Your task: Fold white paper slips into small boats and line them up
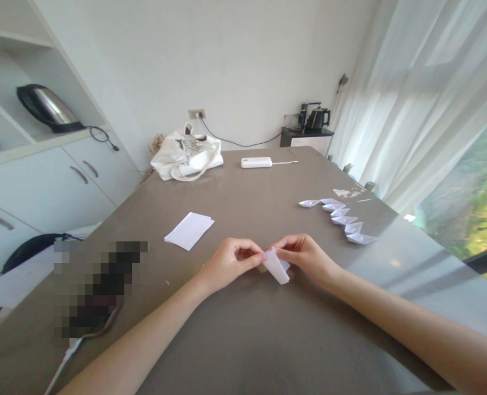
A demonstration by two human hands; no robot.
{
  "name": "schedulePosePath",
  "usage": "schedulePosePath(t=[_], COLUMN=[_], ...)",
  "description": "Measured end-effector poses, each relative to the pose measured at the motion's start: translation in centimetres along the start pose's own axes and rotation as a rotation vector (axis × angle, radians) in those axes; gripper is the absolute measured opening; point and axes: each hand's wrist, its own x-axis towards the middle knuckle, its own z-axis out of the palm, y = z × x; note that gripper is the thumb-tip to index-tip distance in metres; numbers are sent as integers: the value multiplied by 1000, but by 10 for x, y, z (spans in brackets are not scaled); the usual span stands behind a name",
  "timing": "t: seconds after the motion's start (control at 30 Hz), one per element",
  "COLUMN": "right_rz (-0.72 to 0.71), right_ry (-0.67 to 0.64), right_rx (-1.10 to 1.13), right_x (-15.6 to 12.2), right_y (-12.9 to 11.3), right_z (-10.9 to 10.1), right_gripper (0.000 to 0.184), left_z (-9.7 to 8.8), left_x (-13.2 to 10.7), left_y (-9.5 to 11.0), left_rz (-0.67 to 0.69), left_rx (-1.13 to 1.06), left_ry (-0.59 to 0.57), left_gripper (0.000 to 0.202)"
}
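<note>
A small folded piece of white paper (276, 267) is pinched between both hands just above the grey table (243, 340). My left hand (230, 262) grips its left edge with thumb and fingers pressed together. My right hand (304, 254) holds its upper right part, fingers curled over it. A stack of flat white sheets (189, 230) lies on the table to the left of my hands. Several finished white paper boats (342, 217) sit in a row to the right of my hands.
A white handbag (186, 156) and a white power bank (256, 162) with its cable lie at the table's far end. A blurred dark object (97, 288) rests near my left forearm. Cabinets with a kettle (48, 108) stand left, curtains right.
</note>
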Motion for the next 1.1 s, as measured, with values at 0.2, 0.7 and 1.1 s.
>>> schedulePosePath(t=[0.2,0.7,1.1], right_rz=[44,-77,-156], right_ry=[-44,27,29], right_rx=[61,-162,-280], right_x=[1,-3,-4], right_y=[5,-2,1], right_z=[1,5,5], right_gripper=[28,31,30], left_z=[6,9,10], left_x=[1,1,-1], left_y=[0,3,5], left_rz=[-87,-115,-78], left_rx=[-56,-86,-34], left_ry=[148,174,189], left_gripper=[19,24,25])
